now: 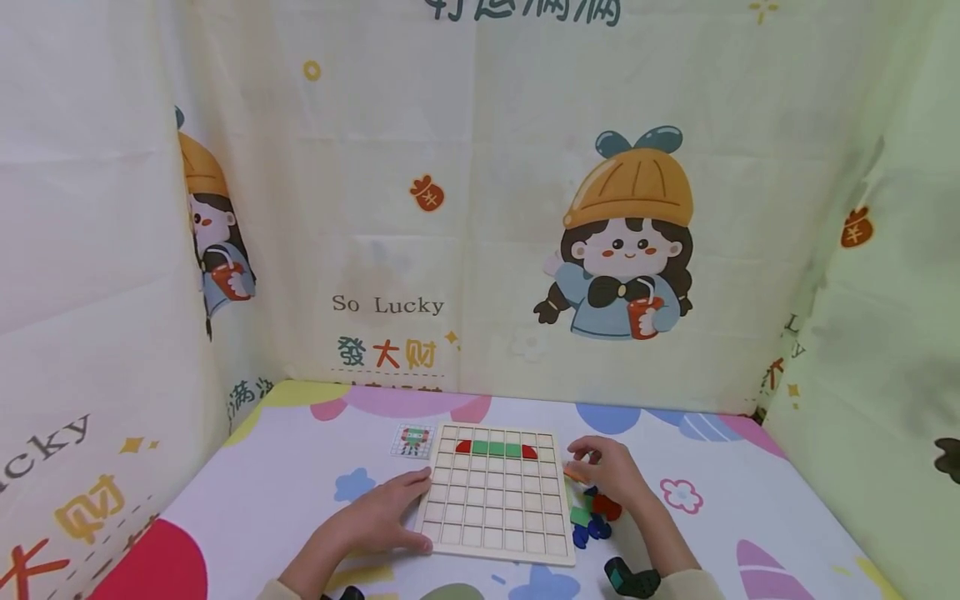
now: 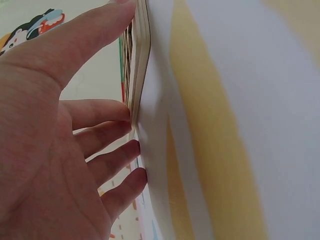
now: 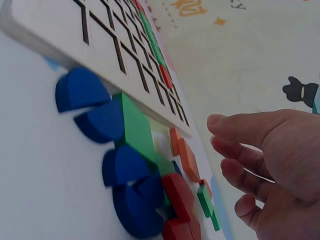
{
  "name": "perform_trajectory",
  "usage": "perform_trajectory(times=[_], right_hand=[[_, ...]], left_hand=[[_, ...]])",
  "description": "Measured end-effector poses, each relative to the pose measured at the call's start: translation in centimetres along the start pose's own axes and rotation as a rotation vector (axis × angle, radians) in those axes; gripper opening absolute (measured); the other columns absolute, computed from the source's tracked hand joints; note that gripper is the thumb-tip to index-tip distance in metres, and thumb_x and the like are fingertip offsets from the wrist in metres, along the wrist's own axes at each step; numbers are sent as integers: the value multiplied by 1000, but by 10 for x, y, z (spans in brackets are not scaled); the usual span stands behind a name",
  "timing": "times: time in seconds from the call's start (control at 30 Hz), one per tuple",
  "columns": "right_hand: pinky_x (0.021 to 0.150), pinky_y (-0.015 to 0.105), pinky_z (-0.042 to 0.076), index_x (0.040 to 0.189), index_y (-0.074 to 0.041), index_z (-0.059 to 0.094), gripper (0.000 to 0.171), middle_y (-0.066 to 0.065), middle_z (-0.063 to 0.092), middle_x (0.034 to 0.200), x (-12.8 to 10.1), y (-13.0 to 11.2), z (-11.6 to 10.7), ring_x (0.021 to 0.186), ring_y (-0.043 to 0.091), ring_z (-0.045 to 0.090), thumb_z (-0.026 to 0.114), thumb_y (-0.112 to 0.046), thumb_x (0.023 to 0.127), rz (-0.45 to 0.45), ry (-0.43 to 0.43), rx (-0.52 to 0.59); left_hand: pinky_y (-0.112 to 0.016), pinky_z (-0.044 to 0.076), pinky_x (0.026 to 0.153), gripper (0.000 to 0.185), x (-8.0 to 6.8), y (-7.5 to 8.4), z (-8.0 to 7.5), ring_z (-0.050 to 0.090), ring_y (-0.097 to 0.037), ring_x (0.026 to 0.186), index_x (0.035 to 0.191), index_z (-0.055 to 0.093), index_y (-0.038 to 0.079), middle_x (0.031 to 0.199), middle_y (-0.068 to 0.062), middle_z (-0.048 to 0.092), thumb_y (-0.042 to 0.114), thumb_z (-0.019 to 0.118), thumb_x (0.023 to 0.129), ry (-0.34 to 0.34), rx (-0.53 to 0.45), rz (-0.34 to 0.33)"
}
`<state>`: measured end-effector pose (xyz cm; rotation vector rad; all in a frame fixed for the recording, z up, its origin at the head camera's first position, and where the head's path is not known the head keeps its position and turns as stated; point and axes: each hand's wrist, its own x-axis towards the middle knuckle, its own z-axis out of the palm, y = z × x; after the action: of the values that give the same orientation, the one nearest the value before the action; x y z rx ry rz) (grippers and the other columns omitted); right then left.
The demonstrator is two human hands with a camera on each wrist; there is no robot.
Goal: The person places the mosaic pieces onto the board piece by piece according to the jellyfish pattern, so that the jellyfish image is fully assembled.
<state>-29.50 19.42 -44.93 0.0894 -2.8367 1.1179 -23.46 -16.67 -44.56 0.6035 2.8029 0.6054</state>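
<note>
A wooden grid board [image 1: 495,557] lies flat on the table. In one of its upper rows, green pieces [image 1: 496,449] sit between two red curved pieces. My left hand [image 1: 378,512] rests against the board's left edge, its fingertips and thumb touching the side. Beyond the right edge, my right hand [image 1: 609,473] hovers over loose pieces, fingers loosely bent and nothing between them in the right wrist view. Under and beside it lie blue quarter-round pieces [image 3: 132,212], a green block [image 3: 135,130], red pieces [image 3: 177,195] and orange pieces [image 3: 188,159].
A small pattern card [image 1: 412,440] with a figure in red and green lies at the board's upper left. Printed cloth [image 1: 495,250] hangs behind and at both sides of the patterned table [image 1: 285,467]. Dark wrist devices [image 1: 632,578] show near the front.
</note>
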Motion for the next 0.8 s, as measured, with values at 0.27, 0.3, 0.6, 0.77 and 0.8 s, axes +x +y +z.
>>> perform_trajectory(times=[0.27,0.3,0.6,0.77,0.8], right_hand=[[53,23,49,100,-16,68,27,0,61,90,-5,11,-8,69,15,48,75,-17,74,70,-37,-11],[53,23,48,100,-16,68,28,0,61,90,-5,13,-8,69,15,48,75,-19,73,70,-40,-18],[49,22,41,96,-17,69,27,-3,58,82,-8,23,-2,69,14,44,78,-23,71,29,-15,-88],[49,21,41,94,-18,69,25,-4,59,80,-5,23,1,68,13,44,78,-23,71,12,-3,-100],[49,21,41,93,-18,69,25,-4,59,79,-4,23,1,68,13,44,78,-24,71,7,-1,-103]], left_hand=[[-51,33,106,94,1,2,-1,32,-27,135,139,40,17,149,1,31,65,68,63,-10,-1,-10],[-50,33,106,94,1,2,0,31,-27,135,139,40,16,149,1,31,65,68,63,-7,4,-6],[-49,33,106,95,0,1,1,32,-27,135,140,38,16,148,0,32,64,68,64,-3,-8,4],[-49,33,106,94,-2,1,0,32,-28,135,140,38,15,148,-1,33,63,69,64,4,-4,13],[-50,33,106,95,-2,1,0,32,-28,135,140,38,15,148,-1,33,63,69,64,4,-3,10]])
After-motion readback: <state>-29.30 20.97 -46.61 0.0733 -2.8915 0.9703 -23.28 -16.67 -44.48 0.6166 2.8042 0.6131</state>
